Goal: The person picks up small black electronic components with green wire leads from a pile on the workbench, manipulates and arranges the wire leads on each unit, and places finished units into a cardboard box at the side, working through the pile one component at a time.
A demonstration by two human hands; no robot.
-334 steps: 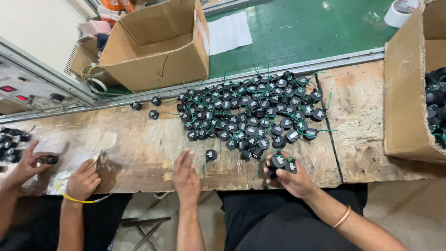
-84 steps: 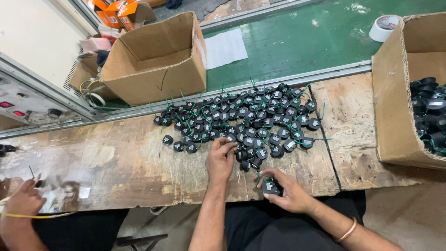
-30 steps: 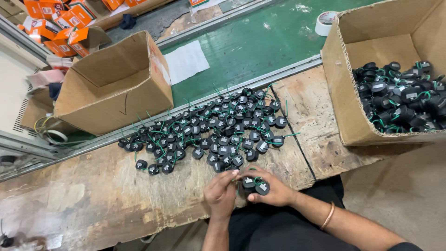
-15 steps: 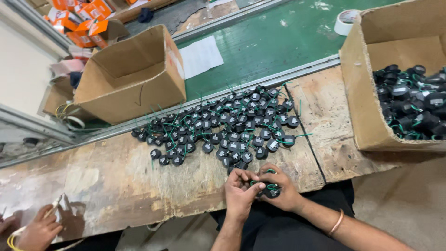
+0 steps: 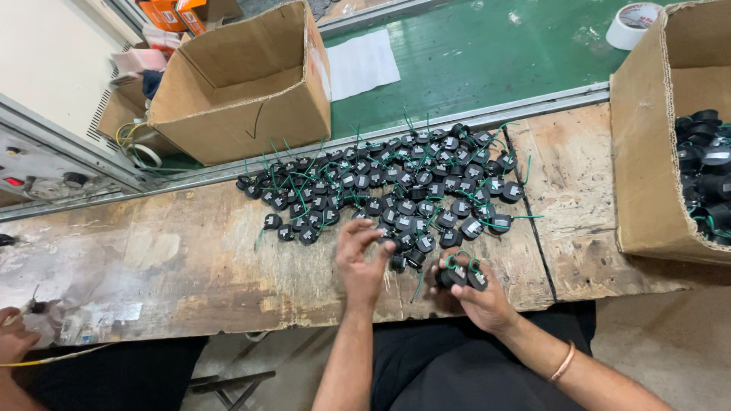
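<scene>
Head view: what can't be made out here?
- Box on the right: cut by the frame edge, contents partly shown.
- Parts in the right hand: fingers cover them, count unclear.
- Labels on the pile of black parts: too small.
- Co-worker's hand: cut at the left edge.

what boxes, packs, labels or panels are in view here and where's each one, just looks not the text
Open brown cardboard box: behind the bench, upper left, empty.
Second brown cardboard box: right edge of the bench, holding black parts.
Orange packs: top left, on the floor.
White paper sheet: on the green floor.
Grey control panel: far left, with a red light.
Small pale labels: on the black parts.
</scene>
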